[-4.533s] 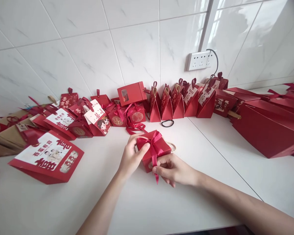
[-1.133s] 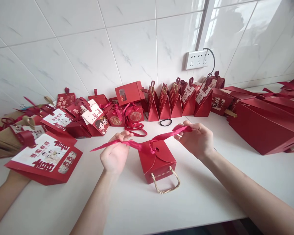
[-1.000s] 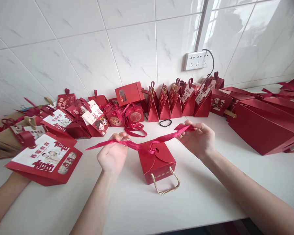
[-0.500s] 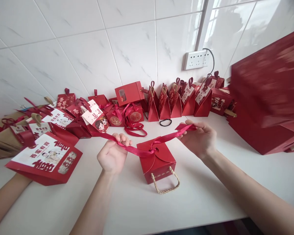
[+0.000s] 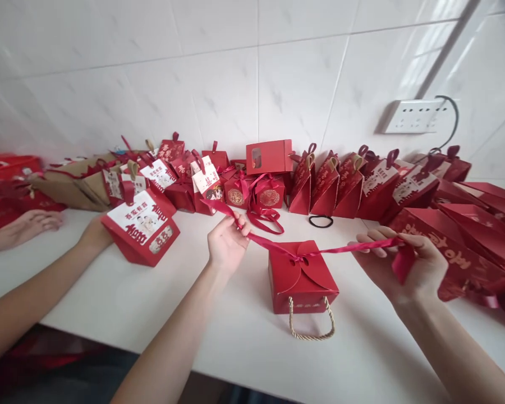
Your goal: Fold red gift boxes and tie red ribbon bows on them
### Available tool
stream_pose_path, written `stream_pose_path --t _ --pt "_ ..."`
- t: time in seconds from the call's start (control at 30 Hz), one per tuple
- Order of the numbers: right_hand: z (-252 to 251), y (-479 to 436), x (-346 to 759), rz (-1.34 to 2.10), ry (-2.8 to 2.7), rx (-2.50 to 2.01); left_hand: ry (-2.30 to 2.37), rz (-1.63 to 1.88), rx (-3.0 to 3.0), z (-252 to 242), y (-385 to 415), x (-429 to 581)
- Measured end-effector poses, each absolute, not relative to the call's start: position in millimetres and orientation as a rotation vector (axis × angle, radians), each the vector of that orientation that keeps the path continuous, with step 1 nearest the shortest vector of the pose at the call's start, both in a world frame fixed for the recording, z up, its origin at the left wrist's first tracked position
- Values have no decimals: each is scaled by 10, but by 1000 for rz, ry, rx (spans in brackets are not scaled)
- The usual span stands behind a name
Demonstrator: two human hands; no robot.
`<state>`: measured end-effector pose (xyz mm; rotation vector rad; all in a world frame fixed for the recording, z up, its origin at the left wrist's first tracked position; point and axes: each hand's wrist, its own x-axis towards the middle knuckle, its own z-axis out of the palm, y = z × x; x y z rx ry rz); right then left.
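Note:
A small red box (image 5: 305, 280) stands upright on the white table, its curved top flaps folded together and a beige rope handle (image 5: 311, 336) hanging at its front. A dark pink ribbon (image 5: 269, 243) passes through the holes in the top and crosses there. Left of the box, my left hand (image 5: 229, 241) pinches one ribbon length, whose tail sticks out behind it. On the right, my right hand (image 5: 412, 264) is closed on the other length, with a loose end hanging from the fingers. Both ribbon sides look stretched.
Another person's hands are at the left, one (image 5: 96, 233) behind a red gift box (image 5: 145, 227). Many red boxes (image 5: 301, 185) line the tiled wall. A black ring (image 5: 321, 221) lies behind the small box. Larger red boxes (image 5: 450, 241) stand at the right. A socket (image 5: 418, 116) is on the wall.
The view has swung left. My right hand has drawn its ribbon end farther out from the box, and the ribbon crossing looks tighter. The large blurred red box at the right is no longer raised in view.

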<state>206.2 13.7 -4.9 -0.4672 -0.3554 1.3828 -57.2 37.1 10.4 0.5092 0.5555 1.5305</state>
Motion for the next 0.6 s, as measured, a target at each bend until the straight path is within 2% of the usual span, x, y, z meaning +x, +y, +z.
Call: stream_pose_path --t 0.43,0.6 --pt "39 61 2130 1271 -640 -530 425 1603 463 166 368 -646" --pt "30 113 2179 1218 -784 -618 731 1596 496 132 419 -655"
